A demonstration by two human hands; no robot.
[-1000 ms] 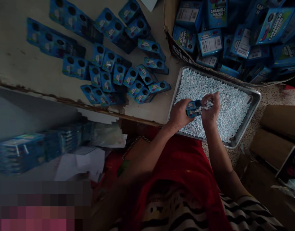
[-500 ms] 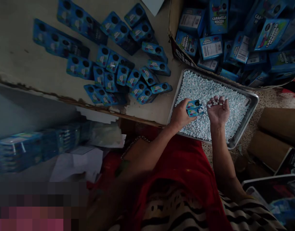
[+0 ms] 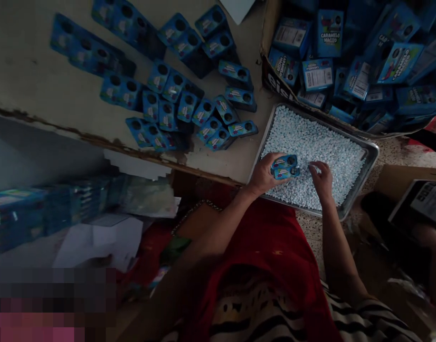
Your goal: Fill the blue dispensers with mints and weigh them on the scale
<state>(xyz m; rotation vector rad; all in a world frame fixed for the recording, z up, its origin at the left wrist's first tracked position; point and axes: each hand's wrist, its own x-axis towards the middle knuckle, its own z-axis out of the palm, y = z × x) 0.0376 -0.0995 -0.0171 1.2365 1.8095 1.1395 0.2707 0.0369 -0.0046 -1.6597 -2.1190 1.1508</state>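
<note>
A metal tray (image 3: 368, 164) full of small pale blue and white candies (image 3: 321, 142) lies in front of me. Over its near left part my left hand (image 3: 263, 174) grips two small blue candy boxes (image 3: 285, 166) side by side, with their open ends turned to the right. My right hand (image 3: 321, 179) lies palm down on the candies just right of the boxes, fingers curled into the pile. What those fingers hold I cannot make out.
Several blue boxes with round holes (image 3: 182, 102) lie spread on the worn table (image 3: 43, 99) left of the tray. A cardboard carton (image 3: 271, 80) heaped with blue boxes stands behind the tray. Stacks of flat blue packs (image 3: 22, 213) and white paper (image 3: 104, 237) lie low at my left.
One second ago my right hand tipped candies into the boxes. It then turned palm up with a few candies. Now it has dropped palm down onto the pile. The left hand barely moved.
</note>
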